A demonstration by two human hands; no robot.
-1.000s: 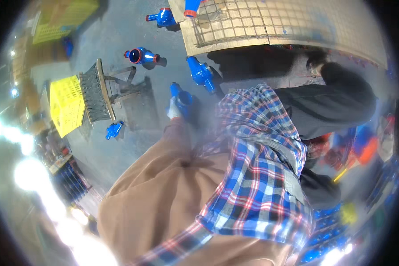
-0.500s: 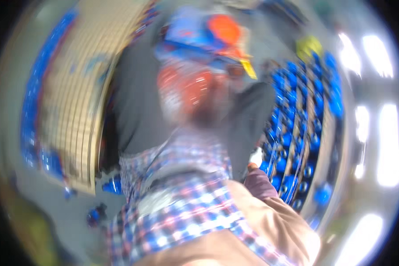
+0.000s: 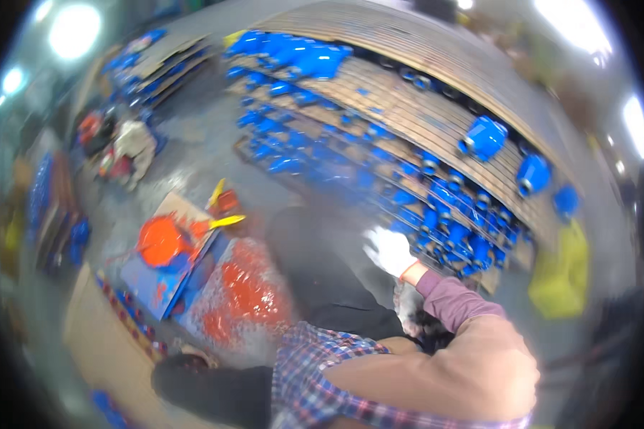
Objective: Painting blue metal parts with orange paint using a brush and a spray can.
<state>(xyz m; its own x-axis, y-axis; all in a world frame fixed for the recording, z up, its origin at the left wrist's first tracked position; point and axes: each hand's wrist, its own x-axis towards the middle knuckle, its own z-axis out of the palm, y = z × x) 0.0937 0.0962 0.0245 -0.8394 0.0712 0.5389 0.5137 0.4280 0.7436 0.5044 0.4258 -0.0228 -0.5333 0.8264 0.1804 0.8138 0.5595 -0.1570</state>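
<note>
Head view: fisheye, looking down over blue-and-red plaid cloth (image 3: pixel 304 365)
Near: tan cloth sleeve (image 3: pixel 472 357)
Farther: brown slatted wooden rack (image 3: pixel 408 105), beyond its far edge

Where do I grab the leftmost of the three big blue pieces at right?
Probably around the fat middle of that blue piece, coming from above: it seems to lie on its side, its top uncovered, narrower end pointing lower left.
</note>
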